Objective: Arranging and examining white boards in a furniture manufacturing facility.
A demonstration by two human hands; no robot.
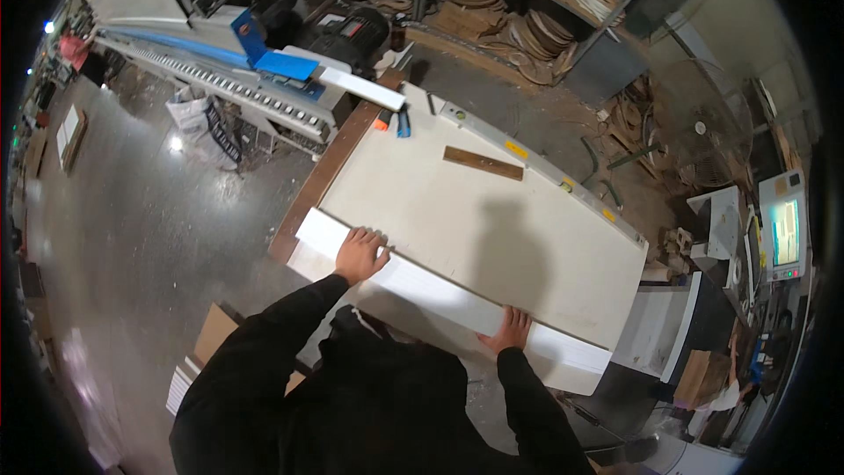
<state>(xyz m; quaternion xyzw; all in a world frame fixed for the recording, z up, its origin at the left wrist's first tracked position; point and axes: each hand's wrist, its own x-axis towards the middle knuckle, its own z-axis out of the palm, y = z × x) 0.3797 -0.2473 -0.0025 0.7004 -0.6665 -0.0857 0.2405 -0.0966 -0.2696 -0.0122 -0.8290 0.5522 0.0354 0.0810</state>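
A long white board (440,288) lies along the near edge of the pale worktable (413,176), running from the left down to the right. Toward its left end my left hand (359,255) grips it, with the fingers curled over the top and far edge. My right hand (508,331) holds the board closer to its right end, thumb pointing left and fingers bent over it. Both undersides of the hands are hidden. Beyond the board, a short brown wooden strip (483,163) rests on the tabletop.
A long metal level (545,173) lies along the table's far edge. Orange (382,120) and blue-handled tools (403,121) sit at the far left corner, beside a blue-and-grey machine (246,79). A lit screen (786,233) stands right; shelves of curved strips (470,0) stand behind.
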